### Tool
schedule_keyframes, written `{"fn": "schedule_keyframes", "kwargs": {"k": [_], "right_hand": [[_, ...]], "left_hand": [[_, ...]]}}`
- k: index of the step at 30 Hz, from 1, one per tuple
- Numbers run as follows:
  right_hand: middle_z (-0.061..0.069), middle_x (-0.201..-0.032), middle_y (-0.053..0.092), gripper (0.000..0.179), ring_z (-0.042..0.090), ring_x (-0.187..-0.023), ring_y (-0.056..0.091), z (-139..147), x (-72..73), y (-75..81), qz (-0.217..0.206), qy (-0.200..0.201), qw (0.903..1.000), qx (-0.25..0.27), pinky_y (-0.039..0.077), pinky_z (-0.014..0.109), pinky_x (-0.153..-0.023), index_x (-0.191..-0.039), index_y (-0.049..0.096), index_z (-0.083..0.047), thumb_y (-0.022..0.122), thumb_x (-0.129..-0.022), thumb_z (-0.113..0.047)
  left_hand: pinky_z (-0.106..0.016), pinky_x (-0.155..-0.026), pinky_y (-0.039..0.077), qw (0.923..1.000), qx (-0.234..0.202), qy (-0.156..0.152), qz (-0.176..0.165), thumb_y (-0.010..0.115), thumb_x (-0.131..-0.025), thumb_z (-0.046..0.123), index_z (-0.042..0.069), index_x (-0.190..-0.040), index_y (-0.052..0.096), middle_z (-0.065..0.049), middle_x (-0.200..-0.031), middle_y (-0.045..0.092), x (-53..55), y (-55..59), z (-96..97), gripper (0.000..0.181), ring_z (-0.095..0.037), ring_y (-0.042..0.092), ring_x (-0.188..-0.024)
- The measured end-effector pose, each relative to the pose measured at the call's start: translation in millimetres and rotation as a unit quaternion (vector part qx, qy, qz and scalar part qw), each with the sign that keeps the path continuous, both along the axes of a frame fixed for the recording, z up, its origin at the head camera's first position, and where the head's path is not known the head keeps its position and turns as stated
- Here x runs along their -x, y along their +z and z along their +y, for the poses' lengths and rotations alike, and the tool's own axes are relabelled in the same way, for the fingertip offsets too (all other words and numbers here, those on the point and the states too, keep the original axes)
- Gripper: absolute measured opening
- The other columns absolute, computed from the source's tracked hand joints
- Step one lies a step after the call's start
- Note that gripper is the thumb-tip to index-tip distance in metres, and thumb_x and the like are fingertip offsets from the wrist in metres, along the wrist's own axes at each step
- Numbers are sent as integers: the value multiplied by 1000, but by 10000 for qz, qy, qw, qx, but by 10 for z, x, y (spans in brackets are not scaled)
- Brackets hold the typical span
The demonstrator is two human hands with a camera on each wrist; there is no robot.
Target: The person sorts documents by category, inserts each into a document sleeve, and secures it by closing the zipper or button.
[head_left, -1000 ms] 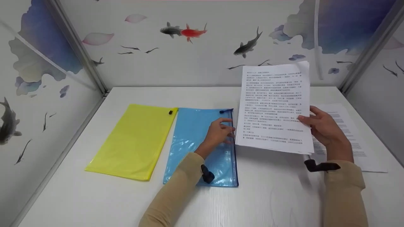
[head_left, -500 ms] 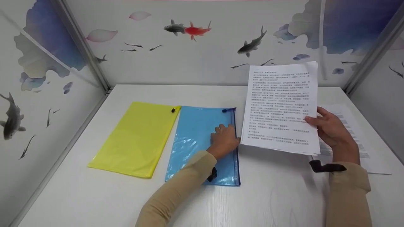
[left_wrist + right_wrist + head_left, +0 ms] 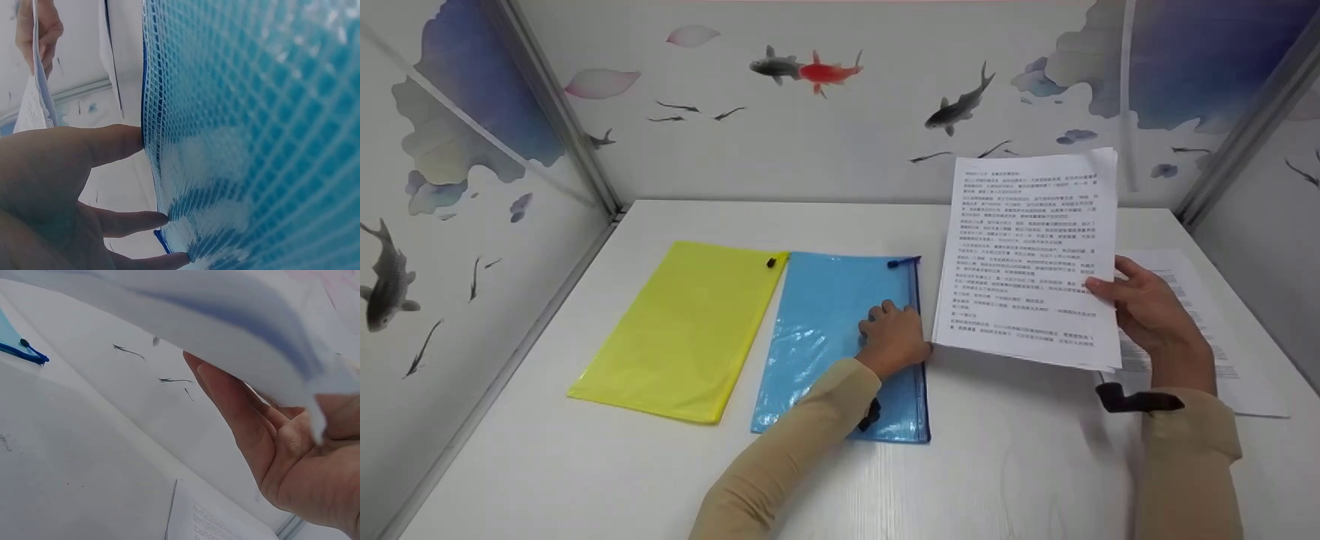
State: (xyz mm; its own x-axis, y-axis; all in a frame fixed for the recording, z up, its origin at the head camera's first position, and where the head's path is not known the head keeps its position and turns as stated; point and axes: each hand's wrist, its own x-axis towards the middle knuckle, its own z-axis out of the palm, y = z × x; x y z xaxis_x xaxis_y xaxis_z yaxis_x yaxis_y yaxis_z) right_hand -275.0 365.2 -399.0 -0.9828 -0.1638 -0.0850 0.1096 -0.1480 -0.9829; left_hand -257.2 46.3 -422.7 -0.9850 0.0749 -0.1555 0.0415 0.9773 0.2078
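A blue zipper bag [image 3: 817, 315] lies flat on the table, its dark blue zip along the right side. My left hand [image 3: 892, 341] holds that zip edge. In the left wrist view the thumb [image 3: 115, 143] disappears at the edge, while two other fingers [image 3: 135, 222] touch the mesh face. My right hand [image 3: 1159, 307] grips a stack of printed sheets [image 3: 1027, 255] by its right side, thumb on the front page. The stack is raised upright, its left edge beside the blue bag. In the right wrist view, fingers support the sheets [image 3: 112, 304] from behind.
A yellow zipper bag [image 3: 682, 330] with a black puller lies left of the blue one. More printed paper [image 3: 1252, 390] lies at the right, partly behind my right hand. White panels [image 3: 847, 165] with painted fish enclose the table at the back and sides.
My left hand has turned and come down onto the blue bag's zip edge, its thumb now at the edge. The right hand keeps the stack raised in nearly the same pose.
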Motion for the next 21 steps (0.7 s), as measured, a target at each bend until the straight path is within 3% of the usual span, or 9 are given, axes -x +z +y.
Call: {"fn": "schedule_keyframes", "kwargs": {"k": [7, 14, 18, 21], "right_hand": [[-2, -105, 68, 59, 17, -89, 68, 6, -5, 27, -28, 8, 9999, -136, 57, 30, -68, -140, 30, -11, 58, -88, -9], [-4, -105, 68, 63, 17, -89, 68, -1, -4, 39, -99, -79, 9997, -215, 57, 30, -68, -141, 29, -12, 61, -87, -13], [-4, -105, 68, 64, 16, -90, 68, -9, 0, 40, -104, -58, 9997, -216, 57, 31, -69, -142, 28, -12, 61, -87, -13], [-4, -105, 68, 63, 16, -90, 68, -9, -5, 37, -82, -28, 9998, -201, 57, 30, -69, -141, 27, -11, 60, -88, -13]], "left_hand": [[-50, -84, 43, 9995, -272, 9, -128, 63, -81, 41, 9, -113, 59, -14, -117, 50, 7, 67, -38, 45, -30, 45, -108], [-44, -76, 48, 9983, -544, 116, -153, 59, -85, 31, 8, -98, 66, -13, -114, 51, -4, 128, -78, 27, -28, 44, -106], [-38, -74, 50, 9982, -601, -61, 25, 58, -85, 20, 5, -102, 65, -14, -110, 56, -23, 153, -63, 24, -27, 50, -102], [-33, -70, 48, 9972, -681, -232, 181, 56, -84, 10, 2, -98, 66, -14, -100, 61, -35, 163, -55, 19, -23, 54, -89]]}}
